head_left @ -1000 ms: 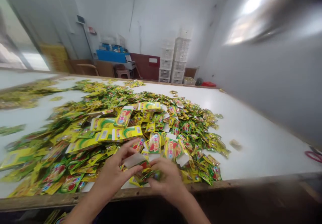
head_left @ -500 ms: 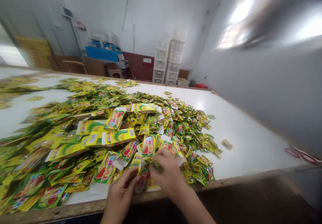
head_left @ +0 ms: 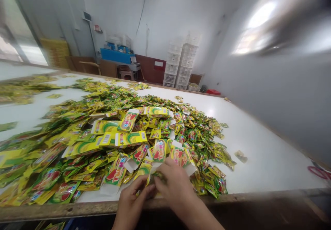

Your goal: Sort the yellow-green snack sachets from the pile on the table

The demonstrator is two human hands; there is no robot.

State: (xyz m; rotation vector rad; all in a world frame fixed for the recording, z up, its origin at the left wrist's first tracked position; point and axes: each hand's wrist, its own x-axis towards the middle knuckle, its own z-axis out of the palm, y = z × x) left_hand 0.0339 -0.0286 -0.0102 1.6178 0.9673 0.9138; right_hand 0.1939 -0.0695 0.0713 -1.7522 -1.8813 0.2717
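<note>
Near the table's front edge, my left hand (head_left: 134, 197) is closed around a small candy box, mostly hidden by my fingers, with a pale flap showing at its top. My right hand (head_left: 176, 183) pinches green candy packets (head_left: 159, 176) at the box's upper end; whether they are inside it I cannot tell. Just beyond my hands lie printed boxes with white flaps, among them an upright-printed box (head_left: 158, 150) and another box (head_left: 178, 156) by my right knuckles. To the left, a watermelon-printed box (head_left: 116, 169) leans on the heap.
A wide heap of green and yellow packets (head_left: 85, 119) covers the left and middle of the white table (head_left: 258, 133). Red-handled scissors (head_left: 318, 171) lie at the right edge. One loose packet (head_left: 241, 156) sits right of the heap. White crates (head_left: 184, 64) are stacked behind the table.
The view has swung left, so the table and heap appear further right. My hands stay together at the box, with the right fingers now lower over its upper end.
</note>
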